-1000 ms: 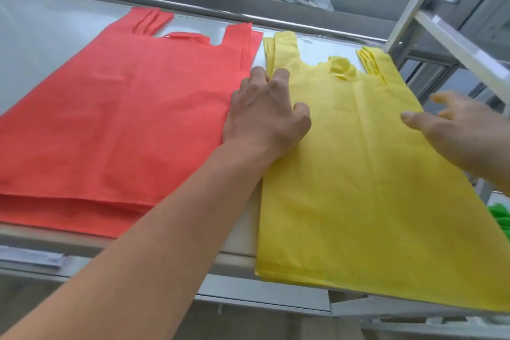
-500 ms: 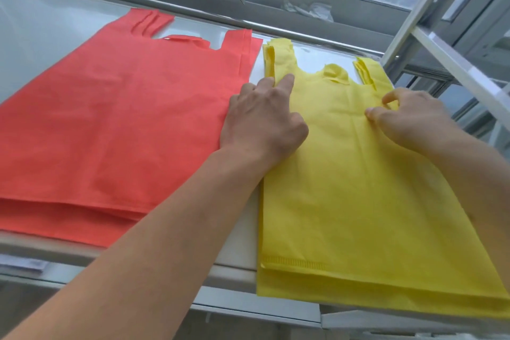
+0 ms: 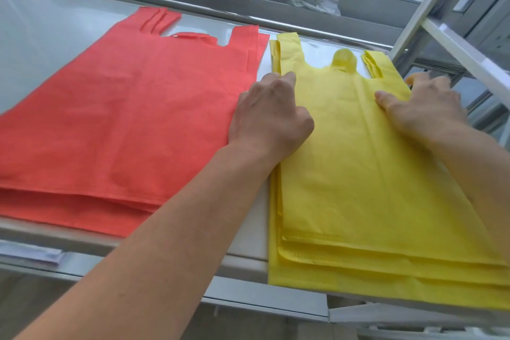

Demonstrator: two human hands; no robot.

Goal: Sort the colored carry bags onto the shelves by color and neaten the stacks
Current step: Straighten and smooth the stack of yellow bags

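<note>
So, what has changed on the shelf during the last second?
The right hand came in from the right, where it hovered, and now rests on the right edge of the yellow bags. Their near edges now show as staggered layers. The left hand stayed at their left edge. The red bags did not move.

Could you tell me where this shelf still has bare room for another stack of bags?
The widest bare patch lies left of the red stack, toward the shelf's back left corner. Only a narrow strip separates red from the yellow stack, where both hands are.
</note>
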